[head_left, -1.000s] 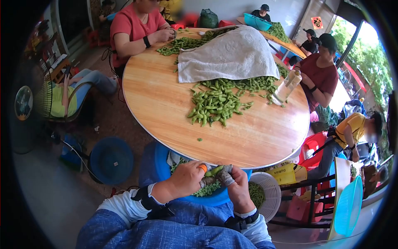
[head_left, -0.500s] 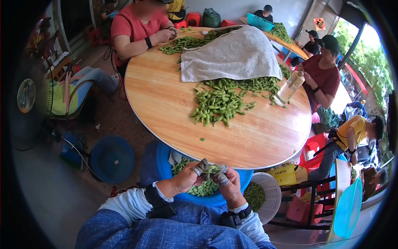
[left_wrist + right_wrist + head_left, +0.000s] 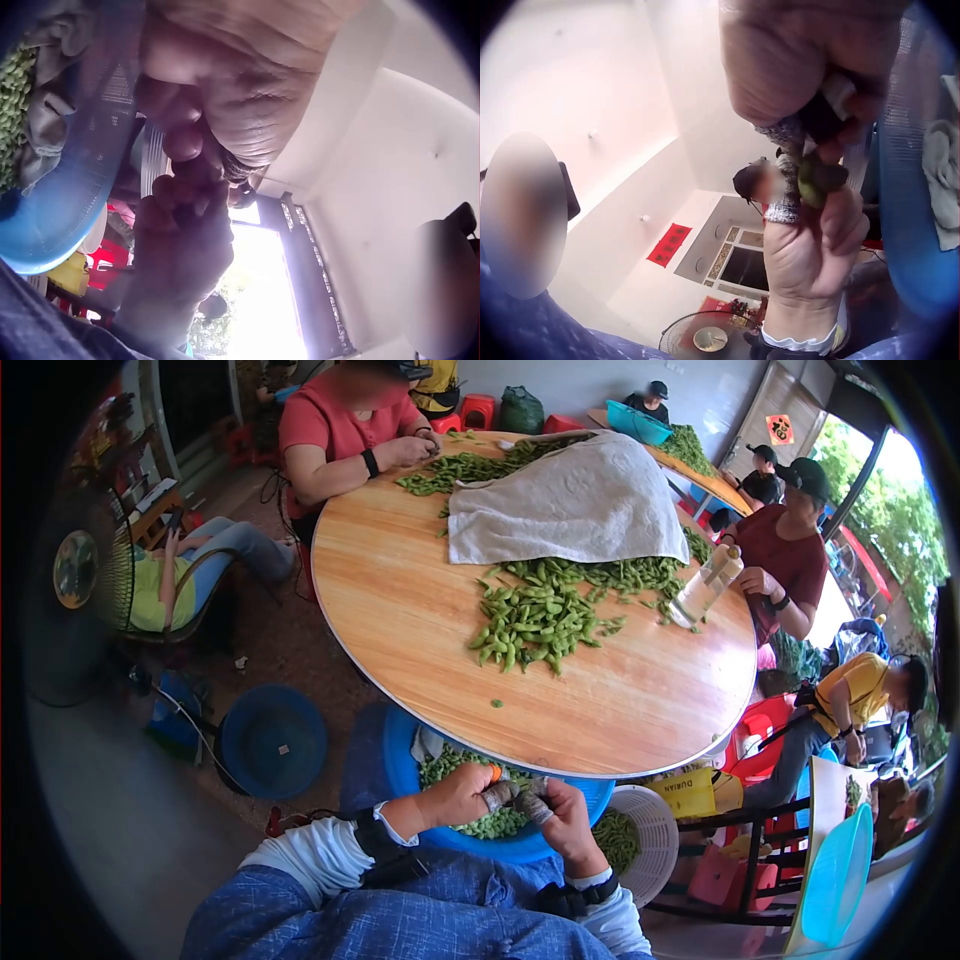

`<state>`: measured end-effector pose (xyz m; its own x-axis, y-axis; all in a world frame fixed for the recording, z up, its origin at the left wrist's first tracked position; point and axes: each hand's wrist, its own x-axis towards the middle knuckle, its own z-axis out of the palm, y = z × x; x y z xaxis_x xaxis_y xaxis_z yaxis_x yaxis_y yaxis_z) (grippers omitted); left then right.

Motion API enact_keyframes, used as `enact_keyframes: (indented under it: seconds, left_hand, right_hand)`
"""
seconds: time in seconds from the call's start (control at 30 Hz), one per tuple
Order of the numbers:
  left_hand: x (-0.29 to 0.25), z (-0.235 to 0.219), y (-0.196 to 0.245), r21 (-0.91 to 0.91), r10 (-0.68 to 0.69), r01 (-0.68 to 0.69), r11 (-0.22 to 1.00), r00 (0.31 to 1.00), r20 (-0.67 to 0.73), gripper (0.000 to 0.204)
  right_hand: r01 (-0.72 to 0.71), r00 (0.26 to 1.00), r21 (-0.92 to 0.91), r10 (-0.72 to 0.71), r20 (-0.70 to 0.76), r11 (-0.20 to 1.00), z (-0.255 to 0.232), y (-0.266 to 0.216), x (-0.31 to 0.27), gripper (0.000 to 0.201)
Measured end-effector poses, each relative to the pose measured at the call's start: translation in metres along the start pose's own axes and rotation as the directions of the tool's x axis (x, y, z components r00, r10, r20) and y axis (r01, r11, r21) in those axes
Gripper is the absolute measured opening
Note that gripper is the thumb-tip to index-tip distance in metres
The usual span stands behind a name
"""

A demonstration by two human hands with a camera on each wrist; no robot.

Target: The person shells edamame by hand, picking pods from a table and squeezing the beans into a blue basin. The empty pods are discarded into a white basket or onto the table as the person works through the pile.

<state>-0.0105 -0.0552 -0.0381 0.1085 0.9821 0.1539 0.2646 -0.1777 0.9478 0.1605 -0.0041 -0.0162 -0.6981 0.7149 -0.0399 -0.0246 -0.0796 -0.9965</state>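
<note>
Both hands meet over a blue basin [image 3: 398,745] of shelled green beans [image 3: 490,824], just below the table edge. My left hand [image 3: 455,797] pinches a green soybean pod [image 3: 810,191] between its curled fingers and a thumb wrapped in grey knitted cloth. An orange band shows on one of its fingers. My right hand [image 3: 570,825], its thumb wrapped likewise, grips the pod from the other side, the two thumb tips close together. Curled fingers cover much of the pod. In the left wrist view, backlight darkens the right hand [image 3: 184,255].
The round wooden table [image 3: 420,660] bears a heap of pods [image 3: 540,620], a grey towel [image 3: 570,500] and a clear bottle [image 3: 705,588]. A white basket [image 3: 655,845] of pods stands right of the basin. Another blue tub [image 3: 272,740] sits left on the floor. Other people sit around.
Half a second ago the wrapped thumbs were raised over the pod with a gap between them; now they are together and lower. A plump pod showed between the hands one second ago.
</note>
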Motion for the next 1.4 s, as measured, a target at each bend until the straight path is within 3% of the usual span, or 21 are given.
enact_keyframes:
  seconds: [0.1,0.17,0.3,0.5,0.6,0.67,0.7,0.73,0.83,0.87,0.93,0.97,1.0,1.03,1.1,1.13,1.2,1.23,1.3,1.33,1.4]
  left_hand:
    - [-0.001,0.005,-0.008,0.045,-0.253,0.255,0.966,0.967,-0.037,0.018]
    - [-0.001,0.006,-0.009,-0.028,-0.351,0.35,0.936,0.936,-0.01,0.015]
    - [-0.004,0.015,-0.027,-0.221,-0.494,0.483,0.847,0.869,0.003,0.015]
    - [-0.01,0.021,-0.053,-0.165,-0.521,0.518,0.839,0.853,0.032,0.018]
    - [-0.01,0.013,-0.054,0.278,-0.437,0.378,0.883,0.878,0.194,0.03]
    - [-0.02,0.007,-0.062,0.468,-0.106,0.028,0.883,0.984,0.14,0.042]
    - [-0.022,0.004,-0.065,0.559,0.071,-0.14,0.817,0.987,0.143,0.049]
    - [-0.022,-0.003,-0.049,0.691,0.132,-0.175,0.701,0.984,0.115,0.051]
    - [-0.013,-0.025,0.001,0.427,-0.292,0.216,0.878,0.949,0.12,0.036]
    - [-0.01,-0.031,0.0,0.309,-0.05,0.055,0.949,0.998,-0.027,0.022]
    - [0.009,-0.049,0.022,0.22,0.024,0.027,0.975,0.974,-0.226,0.014]
    - [0.022,-0.059,0.032,0.132,-0.014,0.054,0.99,0.959,-0.283,0.013]
    - [0.036,-0.073,0.054,0.154,-0.159,0.206,0.966,0.95,-0.269,0.011]
    - [0.052,-0.08,0.037,0.234,0.023,0.051,0.971,0.953,-0.303,0.011]
    - [0.085,-0.092,0.038,0.389,0.161,-0.073,0.918,0.967,-0.199,0.016]
    - [0.101,-0.096,0.029,0.487,0.221,-0.134,0.863,0.967,-0.126,0.017]
    - [0.131,-0.101,0.008,0.654,0.308,-0.249,0.714,0.951,0.026,0.018]
    - [0.139,-0.101,0.006,0.666,0.269,-0.25,0.703,0.96,0.076,0.019]
    - [0.147,-0.105,-0.002,0.708,0.256,-0.303,0.638,0.951,0.176,0.02]
    - [0.148,-0.108,-0.001,0.79,0.181,-0.272,0.549,0.962,0.205,0.023]
    - [0.149,-0.108,-0.017,0.817,0.247,-0.312,0.485,0.945,0.214,0.016]
  right_hand:
    - [0.021,0.998,-0.529,-0.052,-0.044,0.848,0.005,0.002,0.002,0.005]
    - [0.048,0.995,-0.587,-0.088,-0.038,0.808,0.006,0.008,0.005,0.006]
    - [0.069,0.992,-0.639,-0.121,-0.038,0.766,0.006,0.027,0.011,0.009]
    - [0.068,0.988,-0.606,-0.136,-0.066,0.793,0.007,0.04,0.007,0.01]
    - [-0.003,0.96,-0.513,-0.142,-0.243,0.858,-0.017,0.058,-0.003,0.012]
    - [-0.123,0.909,-0.574,-0.141,-0.393,0.809,-0.053,0.051,-0.02,0.013]
    - [-0.215,0.872,-0.655,-0.16,-0.463,0.724,-0.077,0.04,-0.032,0.014]
    - [-0.387,0.815,-0.712,-0.144,-0.561,0.586,-0.104,0.039,-0.047,0.019]
    - [-0.521,0.605,-0.706,-0.376,-0.702,0.48,-0.141,0.015,-0.083,0.021]
    - [-0.44,0.595,-0.71,-0.414,-0.689,0.549,-0.143,0.006,-0.084,0.017]
    - [-0.26,0.609,-0.709,-0.459,-0.647,0.655,-0.13,-0.018,-0.072,0.012]
    - [-0.162,0.632,-0.702,-0.473,-0.613,0.694,-0.11,-0.029,-0.057,0.01]
    - [-0.02,0.658,-0.716,-0.529,-0.535,0.698,-0.097,-0.025,-0.039,0.01]
    - [0.023,0.738,-0.751,-0.518,-0.433,0.66,-0.076,-0.027,-0.022,0.011]
    - [0.195,0.88,-0.677,-0.432,-0.198,0.709,-0.022,-0.042,0.012,0.015]
    - [0.262,0.908,-0.665,-0.413,-0.076,0.699,-0.002,-0.037,0.029,0.015]
    - [0.455,0.877,-0.591,-0.449,0.169,0.666,0.029,-0.029,0.064,0.019]
    - [0.561,0.817,-0.593,-0.502,0.284,0.578,0.037,-0.015,0.081,0.021]
    - [0.597,0.786,-0.644,-0.51,0.35,0.479,0.038,-0.004,0.103,0.018]
    - [0.567,0.803,-0.64,-0.521,0.29,0.519,0.034,-0.004,0.109,0.016]
    - [0.456,0.845,-0.702,-0.514,0.148,0.548,0.007,-0.006,0.113,0.013]
